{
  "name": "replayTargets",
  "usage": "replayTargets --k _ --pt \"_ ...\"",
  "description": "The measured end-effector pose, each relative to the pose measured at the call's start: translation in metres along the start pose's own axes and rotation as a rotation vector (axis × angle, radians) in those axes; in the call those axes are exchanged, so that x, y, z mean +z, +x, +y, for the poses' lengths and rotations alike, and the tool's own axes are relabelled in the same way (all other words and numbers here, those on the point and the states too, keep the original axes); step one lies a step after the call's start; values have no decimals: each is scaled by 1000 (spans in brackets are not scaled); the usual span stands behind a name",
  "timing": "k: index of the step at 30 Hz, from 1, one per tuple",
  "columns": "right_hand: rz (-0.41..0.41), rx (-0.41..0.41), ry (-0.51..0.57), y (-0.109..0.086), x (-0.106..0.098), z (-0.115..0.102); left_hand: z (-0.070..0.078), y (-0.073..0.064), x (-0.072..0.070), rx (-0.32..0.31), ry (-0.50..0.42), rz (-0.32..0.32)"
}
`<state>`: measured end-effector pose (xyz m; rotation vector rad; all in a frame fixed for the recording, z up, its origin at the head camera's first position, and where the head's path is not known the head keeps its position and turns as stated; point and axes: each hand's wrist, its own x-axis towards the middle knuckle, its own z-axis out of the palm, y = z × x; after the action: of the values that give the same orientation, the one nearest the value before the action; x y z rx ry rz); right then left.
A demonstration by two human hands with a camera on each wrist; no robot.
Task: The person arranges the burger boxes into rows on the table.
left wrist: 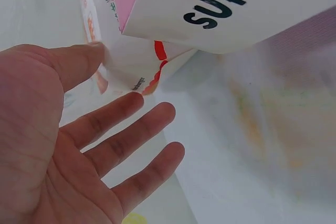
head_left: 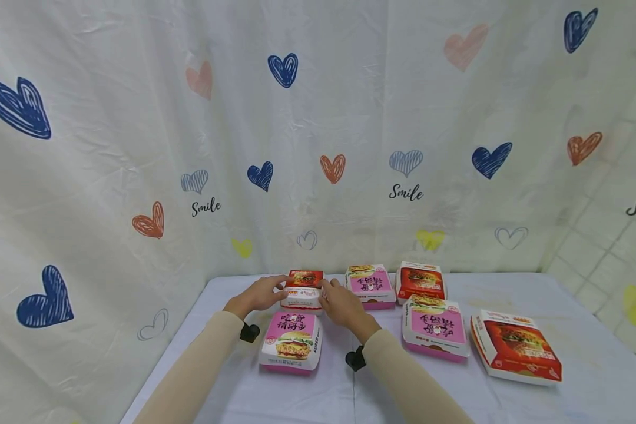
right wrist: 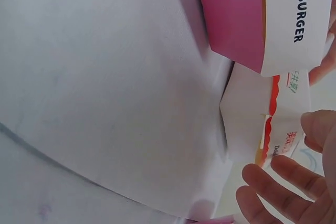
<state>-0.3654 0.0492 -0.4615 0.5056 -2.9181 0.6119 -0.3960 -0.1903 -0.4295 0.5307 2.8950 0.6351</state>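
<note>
A red and white burger box [head_left: 304, 297] sits at the back left of the table, between both hands. My left hand [head_left: 262, 294] is at its left side; in the left wrist view the thumb [left wrist: 84, 61] reaches along the box edge and the other fingers lie spread and nearly straight by its corner. My right hand [head_left: 343, 303] is at the opposite side, thumb near the top edge and loosely bent fingers [right wrist: 275, 190] beside the corner in the right wrist view. Directly in front stands a pink and white burger box [head_left: 291, 343], which partly hides the red one in both wrist views.
To the right are two more pink boxes [head_left: 371, 284], [head_left: 436, 324] and two red boxes [head_left: 421, 281], [head_left: 519, 347]. A white cloth [head_left: 371, 388] covers the table. Behind it hangs a curtain [head_left: 350, 118] printed with hearts.
</note>
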Motion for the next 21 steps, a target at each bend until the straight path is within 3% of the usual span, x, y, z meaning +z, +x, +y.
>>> replayTargets --k 21 --pt "-20 14 72 -7 -4 -1 2 -2 2 -16 11 7"
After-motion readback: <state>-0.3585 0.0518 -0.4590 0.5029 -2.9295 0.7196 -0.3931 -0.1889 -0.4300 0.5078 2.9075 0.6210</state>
